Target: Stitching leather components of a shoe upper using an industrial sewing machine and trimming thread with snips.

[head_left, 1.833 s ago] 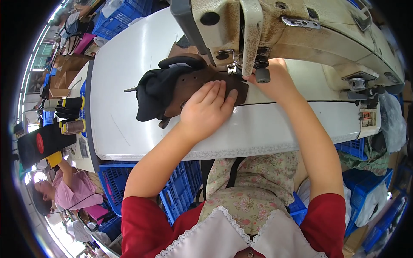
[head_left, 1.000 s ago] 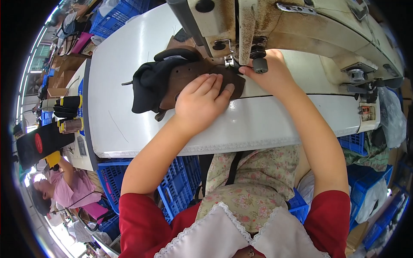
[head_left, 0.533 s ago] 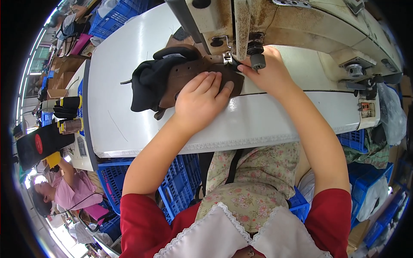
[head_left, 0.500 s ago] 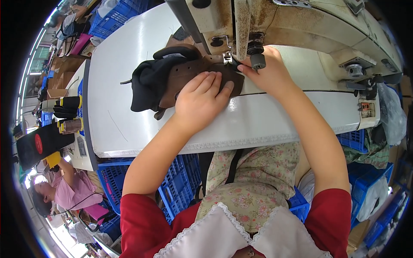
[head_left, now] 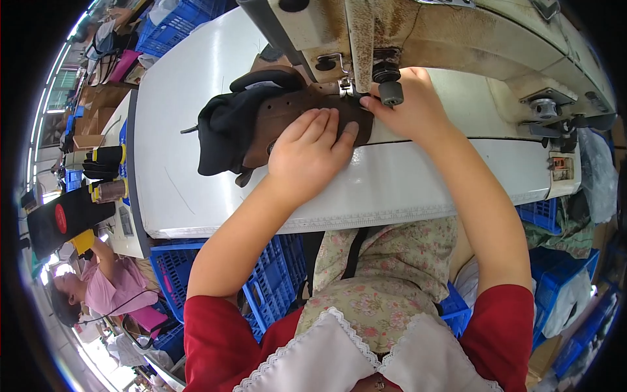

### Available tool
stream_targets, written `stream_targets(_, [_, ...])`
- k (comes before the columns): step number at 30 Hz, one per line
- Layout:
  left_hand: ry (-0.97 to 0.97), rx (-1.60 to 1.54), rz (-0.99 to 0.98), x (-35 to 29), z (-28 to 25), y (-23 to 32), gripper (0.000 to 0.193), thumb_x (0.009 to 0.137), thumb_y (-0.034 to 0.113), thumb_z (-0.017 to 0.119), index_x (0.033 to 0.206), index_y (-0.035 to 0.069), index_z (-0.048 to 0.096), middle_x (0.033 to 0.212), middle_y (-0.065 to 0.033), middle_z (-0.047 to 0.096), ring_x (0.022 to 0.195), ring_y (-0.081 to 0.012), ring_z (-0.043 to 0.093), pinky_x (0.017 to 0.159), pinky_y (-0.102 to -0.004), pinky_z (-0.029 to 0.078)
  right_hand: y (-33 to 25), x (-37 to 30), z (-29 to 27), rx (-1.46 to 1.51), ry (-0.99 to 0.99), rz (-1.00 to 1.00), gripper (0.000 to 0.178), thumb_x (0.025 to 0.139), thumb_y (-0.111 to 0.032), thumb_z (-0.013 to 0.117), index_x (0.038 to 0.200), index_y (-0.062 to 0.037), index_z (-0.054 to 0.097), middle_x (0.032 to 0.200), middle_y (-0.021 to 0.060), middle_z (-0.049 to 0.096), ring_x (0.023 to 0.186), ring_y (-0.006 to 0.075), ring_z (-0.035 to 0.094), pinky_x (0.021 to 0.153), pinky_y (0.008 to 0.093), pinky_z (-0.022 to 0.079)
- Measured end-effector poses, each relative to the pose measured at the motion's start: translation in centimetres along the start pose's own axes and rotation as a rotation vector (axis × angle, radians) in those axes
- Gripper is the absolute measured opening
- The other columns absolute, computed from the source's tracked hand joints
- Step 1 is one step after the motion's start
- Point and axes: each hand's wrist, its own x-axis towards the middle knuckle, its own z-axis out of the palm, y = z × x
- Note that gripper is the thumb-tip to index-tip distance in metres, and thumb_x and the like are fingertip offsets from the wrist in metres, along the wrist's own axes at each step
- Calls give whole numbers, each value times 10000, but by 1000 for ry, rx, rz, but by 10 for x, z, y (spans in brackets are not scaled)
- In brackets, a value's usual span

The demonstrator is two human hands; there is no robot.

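1. While its black fabric [head_left: 225,134] lies bunched to the left, the brown piece [head_left: 273,116] rests on the white tabletop [head_left: 173,153], its right part under the presser foot [head_left: 346,86] of a sewing machine [head_left: 450,42]. Small holes show near its upper edge.

2. Left hand [head_left: 302,157]: laid palm-down on the brown piece, fingers [head_left: 320,125] close together, thumb spread slightly away; they appear to press rather than grasp.

3. Right hand [head_left: 413,108]: thumb tip at the right edge of the brown piece, just beside the presser foot. Machine parts hide some fingers, so whether they pinch the edge cannot be told.

4. Step in hand, as judged: guiding the brown piece beneath the presser foot for stitching. The next move seems to call for even pressure, with the black fabric clear of the stitching area.

5. Containers: below the tabletop at left, a blue crate [head_left: 268,269], contents unclear; at right, a blue bin [head_left: 550,273] with white, plastic-like material [head_left: 568,304]; at upper left, a blue basket [head_left: 155,44] with a pale bag [head_left: 162,10].
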Motion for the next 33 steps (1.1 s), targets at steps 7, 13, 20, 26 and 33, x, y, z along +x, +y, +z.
stream_targets(7, [17,6,0,0,1,1,333,743,186,591,1052,168,715,1054,-79,716,1012,-191,673,944,-335,505,3,-3,-3,-1,-138,77,127,754,-229,746,853,-152,722,963,-55,658,1118,180,596,975,419,401])
stream_targets(13, [31,-1,-15,-1,3,3,330,741,184,592,1046,167,718,1048,-80,715,1013,-188,669,945,-332,503,-1,-2,-3,-5,-41,28,140,762,-246,755,773,-130,677,791,4,628,904,241,588,880,411,403])
stream_targets(20, [23,-10,-21,-2,3,3,352,728,190,594,1056,164,717,1047,-82,713,1026,-193,662,962,-328,494,-2,-1,-1,57,-78,93,164,748,-216,746,905,-176,717,919,-41,667,1051,201,601,956,420,402])
stream_targets(26, [15,-5,-3,-3,6,1,377,720,187,593,1076,150,710,1047,-82,709,1049,-203,650,979,-336,486,4,-5,8,-6,-3,40,197,785,-265,742,946,-155,716,912,-14,686,1006,238,615,946,420,406])
stream_targets(33, [1,-4,11,-2,5,-5,391,719,191,588,1088,135,703,1051,-94,705,1062,-222,642,989,-348,480,0,-3,9,-61,-69,105,216,842,-321,714,981,-155,724,883,27,697,972,262,613,916,432,413])
